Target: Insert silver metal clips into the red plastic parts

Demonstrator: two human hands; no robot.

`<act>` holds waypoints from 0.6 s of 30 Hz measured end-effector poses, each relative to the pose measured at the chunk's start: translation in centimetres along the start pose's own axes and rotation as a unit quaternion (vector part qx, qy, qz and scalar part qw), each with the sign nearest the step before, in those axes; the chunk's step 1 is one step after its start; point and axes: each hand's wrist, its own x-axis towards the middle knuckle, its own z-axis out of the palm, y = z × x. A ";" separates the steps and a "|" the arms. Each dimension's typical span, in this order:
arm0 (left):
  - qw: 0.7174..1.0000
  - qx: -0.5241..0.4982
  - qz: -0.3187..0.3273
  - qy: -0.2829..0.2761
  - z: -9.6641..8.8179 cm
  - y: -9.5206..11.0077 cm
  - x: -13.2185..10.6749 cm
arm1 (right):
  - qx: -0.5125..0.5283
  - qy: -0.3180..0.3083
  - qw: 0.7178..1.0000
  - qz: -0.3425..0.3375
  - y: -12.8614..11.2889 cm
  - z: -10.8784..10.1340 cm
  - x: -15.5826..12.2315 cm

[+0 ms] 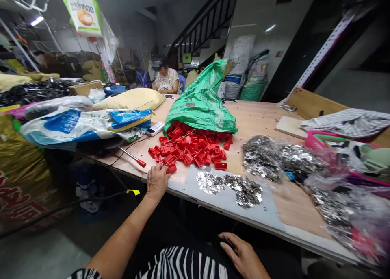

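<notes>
My left hand [157, 182] rests at the table's near edge, back up, its fingers bent and closed at a small red plastic piece [171, 168]. That piece lies at the near left corner of a heap of red plastic pieces [185, 149], which spills from the mouth of a green woven sack [201, 108]. Low over my lap, my right hand [242, 252] is closed, with a thin dark object partly showing by the thumb; its kind cannot be made out. Two small piles of shiny metal pieces [243, 189] lie on a grey sheet [269, 210] between the hands and the heap.
Clear bags of metal pieces [263, 157] and a pink basket [317, 140] stand at the right. A red-handled metal rod [133, 157] juts over the left edge near a white device [155, 129]. Stuffed sacks [131, 99] fill the left. Another person [167, 79] sits across the table.
</notes>
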 end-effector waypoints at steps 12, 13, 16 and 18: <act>0.893 -0.444 -0.037 -0.056 -1.5 2.7 -2.9 | -0.234 0.166 0.958 -0.011 -5.8 -9.9 5.8; 0.852 -0.507 -0.073 -0.105 -1.8 3.1 -3.3 | -0.269 0.167 0.948 -0.003 -5.9 -9.9 6.7; 0.720 -0.642 -0.152 -0.214 -2.7 4.0 -4.6 | -0.349 0.142 0.926 0.023 -6.1 -9.6 8.7; 0.667 -0.679 -0.184 -0.246 -3.4 4.4 -5.3 | -0.378 0.124 0.917 0.036 -6.3 -9.5 9.5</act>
